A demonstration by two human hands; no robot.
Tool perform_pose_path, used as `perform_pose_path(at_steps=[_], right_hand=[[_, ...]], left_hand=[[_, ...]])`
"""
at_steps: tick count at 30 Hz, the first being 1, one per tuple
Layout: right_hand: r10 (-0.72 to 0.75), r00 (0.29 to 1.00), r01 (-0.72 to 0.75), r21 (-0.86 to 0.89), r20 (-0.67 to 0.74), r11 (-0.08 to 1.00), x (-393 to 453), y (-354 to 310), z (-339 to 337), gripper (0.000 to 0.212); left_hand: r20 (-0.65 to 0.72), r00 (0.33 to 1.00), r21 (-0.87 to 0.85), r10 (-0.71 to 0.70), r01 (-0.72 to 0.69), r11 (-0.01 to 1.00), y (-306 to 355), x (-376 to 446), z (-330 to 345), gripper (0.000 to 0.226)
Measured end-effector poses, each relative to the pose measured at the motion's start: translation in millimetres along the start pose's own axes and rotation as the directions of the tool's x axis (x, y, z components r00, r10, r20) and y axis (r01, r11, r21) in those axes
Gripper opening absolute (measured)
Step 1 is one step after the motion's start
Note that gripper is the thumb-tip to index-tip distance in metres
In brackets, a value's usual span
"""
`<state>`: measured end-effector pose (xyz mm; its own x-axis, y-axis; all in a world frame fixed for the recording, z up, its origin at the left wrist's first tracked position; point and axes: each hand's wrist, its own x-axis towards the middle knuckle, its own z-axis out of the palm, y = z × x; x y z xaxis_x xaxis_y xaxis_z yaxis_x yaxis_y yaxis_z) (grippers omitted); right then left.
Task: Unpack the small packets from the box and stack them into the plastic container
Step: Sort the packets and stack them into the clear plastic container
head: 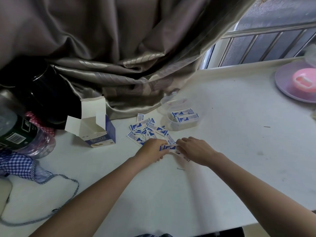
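Both your hands, left hand (152,147) and right hand (195,148), pinch packets (168,147): light, thin, slippery; likely grip short ends, keep stack squared.

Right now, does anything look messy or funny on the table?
Yes. The loose packets lie jumbled on the table between the opened box and the plastic container, where others sit neatly stacked.

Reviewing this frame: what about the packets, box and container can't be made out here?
- Head view: how many packets the hands hold; the left hand and right hand cover most of the bundle.
- Whether the box is empty: its inside is hidden by its flaps.
- Count in the container: only the top packets show.
- Packet print: too small and blurred.
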<state>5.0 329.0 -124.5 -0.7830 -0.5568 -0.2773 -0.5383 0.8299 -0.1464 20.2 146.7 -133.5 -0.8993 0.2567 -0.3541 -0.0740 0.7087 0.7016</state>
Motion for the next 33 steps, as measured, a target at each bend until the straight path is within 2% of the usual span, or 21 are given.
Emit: perform_pose_path(at_steps=[2,5,7,11,13,16,19,21,23,24,25,27,29,30,31,33], right_hand=[[0.030,0.996,-0.040,0.131,0.082,0.991,1,6,-3,0.027],[0.081,0.988,-0.128,0.396,0.134,0.909,3,10,-4,0.020],[0.103,0.991,-0.129,0.397,0.087,0.909,5,7,-4,0.020],[0.095,0.986,-0.068,0.190,-0.136,0.979,5,1,-9,0.022],[0.055,0.991,-0.042,0.110,-0.123,0.993,6,-2,-10,0.023],[0.058,0.998,-0.058,0.049,-0.003,0.997,7,-2,-4,0.021],[0.183,0.983,-0.182,0.170,0.015,0.968,6,8,4,0.019],[0.282,0.959,-0.265,0.308,-0.010,0.914,4,19,2,0.018],[0.323,0.945,-0.259,0.472,-0.056,0.843,3,27,-5,0.018],[0.297,0.950,-0.214,0.496,-0.094,0.842,4,28,-9,0.019],[0.240,0.962,-0.156,0.458,-0.131,0.875,5,26,-12,0.019],[0.063,0.978,-0.007,0.272,-0.199,0.962,9,15,-16,0.022],[-0.149,0.963,0.166,0.059,-0.223,0.984,16,2,-13,0.025],[-0.215,0.960,0.213,-0.032,-0.181,0.977,19,-4,-13,0.027],[-0.242,0.963,0.232,-0.096,-0.121,0.968,22,-9,-12,0.028],[-0.201,0.980,0.199,-0.115,-0.005,0.973,24,-15,-15,0.027]], left_hand=[[0.000,0.999,-0.036,-0.033,0.033,0.999,-3,1,-6,0.005],[0.033,0.998,-0.069,-0.059,0.061,0.996,-6,2,-8,0.009],[0.029,0.999,-0.045,-0.038,0.040,0.998,-5,1,-7,0.009],[-0.037,0.999,0.179,0.040,-0.033,0.983,-4,3,-3,0.018],[-0.069,0.996,0.268,0.050,-0.029,0.963,-3,5,0,0.023],[-0.062,0.996,0.309,0.058,-0.036,0.950,-2,5,0,0.024],[-0.031,0.999,0.280,0.029,-0.019,0.960,-5,4,-3,0.021],[-0.061,0.998,0.178,-0.024,0.035,0.983,-11,4,-8,0.021],[-0.119,0.988,0.065,-0.097,0.105,0.992,-19,5,-13,0.022],[-0.131,0.983,0.055,-0.126,0.134,0.989,-21,5,-15,0.021],[-0.117,0.982,0.075,-0.152,0.161,0.984,-23,6,-17,0.021],[-0.055,0.985,0.156,-0.166,0.173,0.973,-22,9,-18,0.025],[0.020,0.988,0.200,-0.151,0.144,0.969,-14,10,-17,0.021],[0.063,0.990,0.197,-0.126,0.111,0.974,-11,11,-15,0.013],[0.098,0.989,0.199,-0.112,0.090,0.976,-4,10,-15,0.018],[0.146,0.987,0.231,-0.071,0.036,0.972,3,6,-15,0.020]])
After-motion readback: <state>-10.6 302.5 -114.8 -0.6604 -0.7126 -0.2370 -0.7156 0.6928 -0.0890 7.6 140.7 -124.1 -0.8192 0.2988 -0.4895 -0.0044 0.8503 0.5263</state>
